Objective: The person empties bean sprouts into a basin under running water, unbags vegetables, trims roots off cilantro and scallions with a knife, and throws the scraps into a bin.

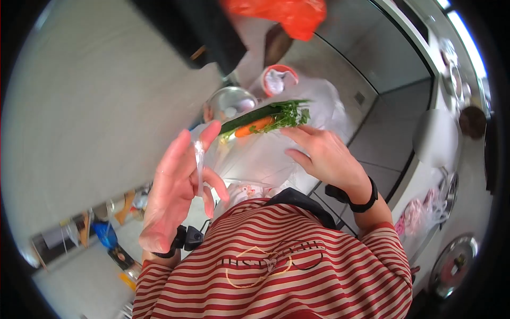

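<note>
My left hand [178, 181] is raised at the left, fingers spread and partly curled, with a twisted strip of the clear plastic bag [255, 159] looped across them. At the right, my right hand [332, 159] has its thumb apart from the fingers, whose tips are beside the leafy green herbs [289, 116]. A dark green cucumber-like vegetable [249, 118] and an orange carrot [253, 127] lie with the herbs on or in the bag, between my hands. Whether my right fingertips touch the leaves or the plastic cannot be made out.
A red-rimmed bin [280, 72] with a white liner stands beyond the vegetables, near a round metal-rimmed object [232, 101]. A red plastic bag [297, 16] is at the top. Along the right runs a counter with pink items in plastic [419, 215] and a round metal lid [454, 266].
</note>
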Demonstrator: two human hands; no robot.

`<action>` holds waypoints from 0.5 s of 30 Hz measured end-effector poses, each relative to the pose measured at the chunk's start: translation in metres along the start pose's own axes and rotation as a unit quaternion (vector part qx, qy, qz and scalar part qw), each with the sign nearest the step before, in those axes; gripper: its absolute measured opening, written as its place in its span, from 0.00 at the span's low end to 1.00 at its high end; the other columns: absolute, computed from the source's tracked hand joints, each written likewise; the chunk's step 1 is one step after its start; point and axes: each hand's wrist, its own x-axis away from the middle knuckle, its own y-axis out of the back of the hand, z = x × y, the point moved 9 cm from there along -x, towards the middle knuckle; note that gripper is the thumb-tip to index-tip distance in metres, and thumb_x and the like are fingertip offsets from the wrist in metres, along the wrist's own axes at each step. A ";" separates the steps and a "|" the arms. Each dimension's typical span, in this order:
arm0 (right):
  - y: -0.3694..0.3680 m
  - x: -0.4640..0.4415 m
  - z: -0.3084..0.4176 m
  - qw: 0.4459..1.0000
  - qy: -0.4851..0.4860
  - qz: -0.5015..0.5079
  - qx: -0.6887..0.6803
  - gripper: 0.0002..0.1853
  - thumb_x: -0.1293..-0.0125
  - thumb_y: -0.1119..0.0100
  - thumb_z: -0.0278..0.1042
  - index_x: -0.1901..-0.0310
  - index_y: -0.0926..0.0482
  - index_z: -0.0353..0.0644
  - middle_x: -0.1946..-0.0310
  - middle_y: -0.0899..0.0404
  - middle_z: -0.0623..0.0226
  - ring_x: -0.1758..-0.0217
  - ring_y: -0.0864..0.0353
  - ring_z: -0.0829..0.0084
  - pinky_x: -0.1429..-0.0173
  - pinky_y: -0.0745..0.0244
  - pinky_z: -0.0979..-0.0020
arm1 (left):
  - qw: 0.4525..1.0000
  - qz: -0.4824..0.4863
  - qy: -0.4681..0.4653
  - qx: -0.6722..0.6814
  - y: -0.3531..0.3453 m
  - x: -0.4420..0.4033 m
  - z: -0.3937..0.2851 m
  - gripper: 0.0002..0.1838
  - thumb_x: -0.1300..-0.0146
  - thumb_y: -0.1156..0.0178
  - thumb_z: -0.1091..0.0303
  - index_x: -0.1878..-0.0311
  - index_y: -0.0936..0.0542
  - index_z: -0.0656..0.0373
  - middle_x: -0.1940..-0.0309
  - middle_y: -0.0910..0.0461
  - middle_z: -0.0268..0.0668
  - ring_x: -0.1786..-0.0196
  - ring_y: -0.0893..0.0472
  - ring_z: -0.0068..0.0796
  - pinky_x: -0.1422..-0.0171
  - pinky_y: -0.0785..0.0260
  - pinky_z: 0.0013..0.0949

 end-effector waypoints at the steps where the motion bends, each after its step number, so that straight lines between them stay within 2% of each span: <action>1: 0.015 -0.006 0.003 0.998 0.029 -0.045 -0.042 0.15 0.44 0.43 0.30 0.54 0.24 0.38 0.59 0.22 0.54 0.60 0.22 0.53 0.56 0.27 0.60 | 0.999 0.039 -0.004 -0.005 -0.010 -0.019 0.000 0.69 0.69 0.40 0.24 0.28 0.57 0.54 0.32 0.54 0.61 0.62 0.21 0.34 0.73 0.34 0.22; 2: 0.034 -0.013 0.001 0.990 0.063 -0.094 -0.082 0.12 0.44 0.45 0.28 0.58 0.23 0.37 0.61 0.21 0.54 0.62 0.22 0.53 0.59 0.27 0.58 | 0.997 0.077 -0.011 -0.013 -0.024 -0.041 -0.001 0.69 0.70 0.40 0.23 0.28 0.57 0.55 0.32 0.54 0.61 0.61 0.21 0.34 0.73 0.35 0.22; 3: 0.027 -0.030 -0.017 0.990 0.072 -0.067 -0.098 0.10 0.44 0.45 0.28 0.61 0.22 0.37 0.64 0.21 0.54 0.63 0.22 0.53 0.60 0.27 0.59 | 0.989 0.147 0.000 -0.029 -0.044 -0.063 -0.004 0.66 0.60 0.43 0.23 0.28 0.65 0.49 0.33 0.64 0.69 0.59 0.22 0.37 0.73 0.32 0.22; 4: 0.008 -0.051 -0.044 0.989 0.081 -0.043 -0.115 0.08 0.45 0.45 0.28 0.64 0.21 0.37 0.66 0.21 0.54 0.64 0.22 0.54 0.61 0.27 0.59 | 0.984 0.174 0.004 -0.030 -0.055 -0.084 0.000 0.66 0.60 0.43 0.23 0.28 0.65 0.49 0.33 0.64 0.69 0.59 0.22 0.37 0.73 0.32 0.22; 6: -0.062 -0.095 -0.137 0.992 -0.079 0.065 -0.068 0.14 0.43 0.45 0.27 0.54 0.23 0.41 0.62 0.21 0.53 0.59 0.22 0.55 0.56 0.28 0.62 | 0.964 0.261 -0.040 0.008 -0.083 -0.120 -0.004 0.66 0.61 0.44 0.22 0.28 0.65 0.50 0.33 0.65 0.70 0.59 0.22 0.37 0.71 0.32 0.23; 8: -0.078 -0.103 -0.209 0.989 -0.107 -0.100 0.016 0.17 0.43 0.46 0.26 0.50 0.26 0.42 0.61 0.21 0.54 0.58 0.22 0.56 0.56 0.29 0.60 | 0.942 0.330 -0.054 -0.017 -0.109 -0.152 -0.013 0.67 0.61 0.45 0.21 0.28 0.65 0.51 0.34 0.65 0.72 0.59 0.22 0.36 0.69 0.31 0.24; 9: -0.047 -0.089 -0.210 0.982 -0.169 -0.079 -0.040 0.19 0.43 0.45 0.26 0.48 0.29 0.40 0.61 0.21 0.52 0.58 0.22 0.56 0.55 0.29 0.59 | 0.934 0.352 -0.056 -0.001 -0.119 -0.165 -0.013 0.67 0.61 0.45 0.21 0.28 0.65 0.51 0.34 0.65 0.73 0.59 0.22 0.36 0.68 0.31 0.24; 10: -0.043 -0.082 -0.223 0.978 -0.184 -0.094 -0.043 0.19 0.43 0.45 0.26 0.48 0.29 0.40 0.61 0.21 0.52 0.58 0.22 0.56 0.55 0.29 0.59 | 0.927 0.371 -0.054 0.017 -0.129 -0.178 -0.012 0.67 0.61 0.45 0.21 0.28 0.65 0.51 0.35 0.66 0.74 0.59 0.22 0.36 0.68 0.32 0.24; 12: -0.030 -0.071 -0.242 0.981 -0.117 -0.157 -0.013 0.16 0.39 0.47 0.35 0.50 0.28 0.41 0.62 0.21 0.52 0.58 0.22 0.56 0.56 0.29 0.63 | 0.910 0.411 -0.054 0.024 -0.152 -0.206 0.002 0.67 0.62 0.42 0.23 0.27 0.63 0.51 0.35 0.63 0.76 0.59 0.22 0.37 0.67 0.31 0.25; 14: -0.053 -0.063 -0.307 0.952 -0.220 -0.092 -0.193 0.18 0.35 0.54 0.45 0.53 0.27 0.41 0.67 0.21 0.54 0.61 0.21 0.57 0.58 0.29 0.66 | 0.909 0.417 -0.010 0.026 -0.179 -0.231 0.017 0.66 0.62 0.41 0.23 0.27 0.62 0.52 0.36 0.62 0.76 0.59 0.22 0.37 0.66 0.31 0.26; 15: -0.063 -0.063 -0.336 0.945 -0.170 -0.157 -0.233 0.19 0.34 0.58 0.46 0.53 0.27 0.40 0.71 0.21 0.56 0.63 0.21 0.60 0.59 0.30 0.69 | 0.890 0.454 -0.016 0.035 -0.196 -0.243 0.023 0.66 0.62 0.41 0.24 0.27 0.59 0.53 0.35 0.61 0.75 0.58 0.22 0.38 0.63 0.31 0.28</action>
